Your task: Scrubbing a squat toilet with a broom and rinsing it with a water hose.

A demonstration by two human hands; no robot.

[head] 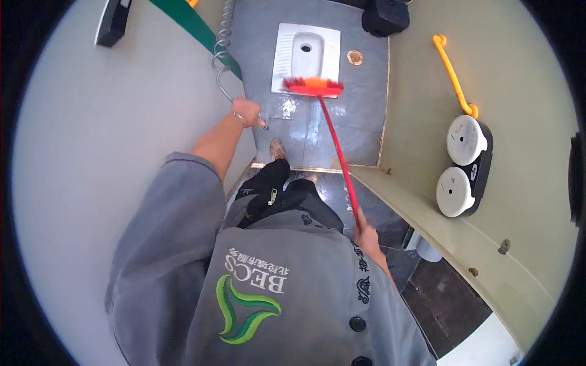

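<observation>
My left hand (247,113) grips the end of a coiled hose (221,52), and a small metal tip (266,127) pokes out past my fingers. My right hand (368,238), low beside my hip, is closed around the red handle (336,142) of a push broom. The broom's head (313,86), with red and orange bristles, lies across the near edge of a white squat toilet (284,59). Wet, shiny grey floor tiles (293,130) lie between the toilet and my feet.
A brass floor drain (355,57) sits right of the toilet, with a black bin (385,17) behind it. The right wall carries a yellow grab bar (453,75) and a double round dispenser (466,139). A raised threshold (320,169) crosses the floor at my feet. A pale partition (114,137) stands close on the left.
</observation>
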